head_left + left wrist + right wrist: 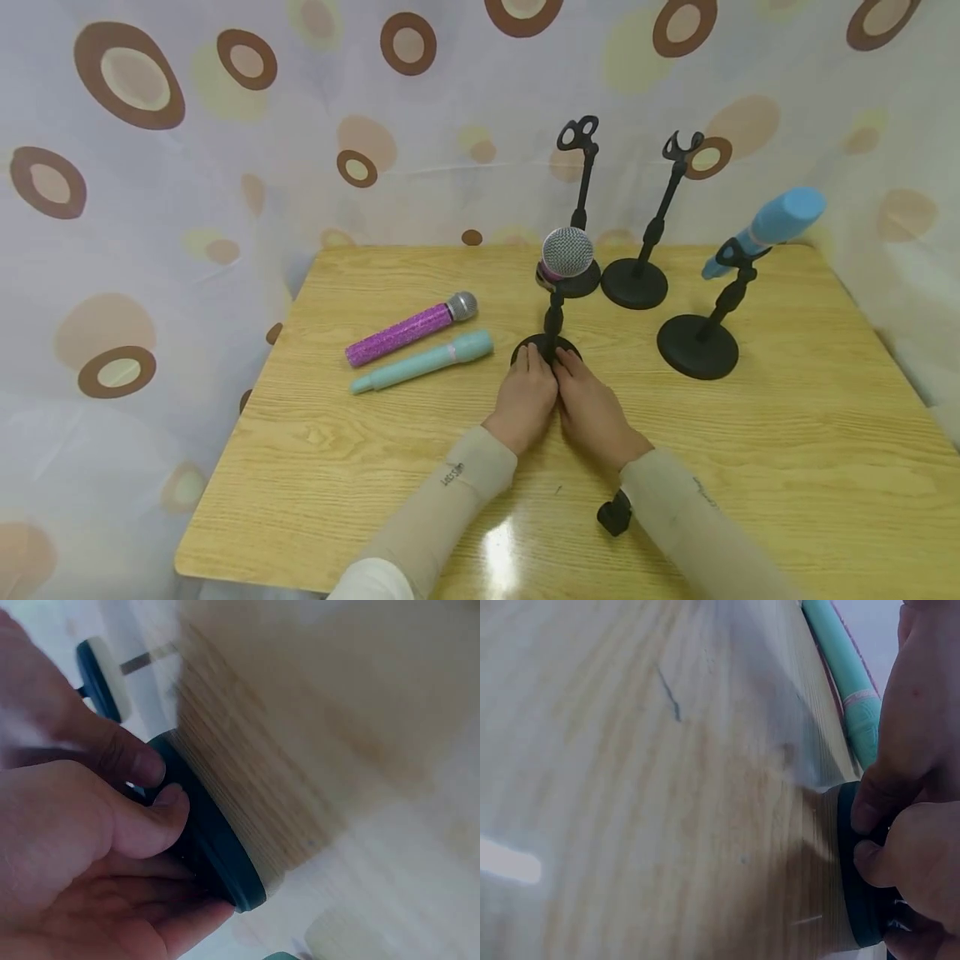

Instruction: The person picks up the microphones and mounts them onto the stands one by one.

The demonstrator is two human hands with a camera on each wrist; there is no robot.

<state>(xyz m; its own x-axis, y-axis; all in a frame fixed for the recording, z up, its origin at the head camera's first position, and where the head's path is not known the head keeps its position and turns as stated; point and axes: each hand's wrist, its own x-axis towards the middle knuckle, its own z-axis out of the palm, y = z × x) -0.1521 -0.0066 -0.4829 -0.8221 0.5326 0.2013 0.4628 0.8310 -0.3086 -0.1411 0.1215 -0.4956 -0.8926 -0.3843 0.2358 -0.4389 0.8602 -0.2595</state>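
A small black microphone stand (553, 317) stands in the middle of the table, carrying a microphone (567, 252) whose silver mesh head faces me in the head view. My left hand (525, 396) and right hand (596, 412) grip the near side of its round base, close together. In the left wrist view both thumbs press on the edge of the base (217, 840), with fingers reaching along its side. The right wrist view has the thumbs side by side at the base's rim (859, 900). Hands cover part of the base.
To the left lie a glittery purple microphone (405, 333) and a teal microphone (427, 364). Behind are two stands with bare clips (577, 133) (682, 148). At right, another stand (697, 346) bears a blue microphone (780, 218). A patterned curtain (300, 167) backs the wooden table (315, 492).
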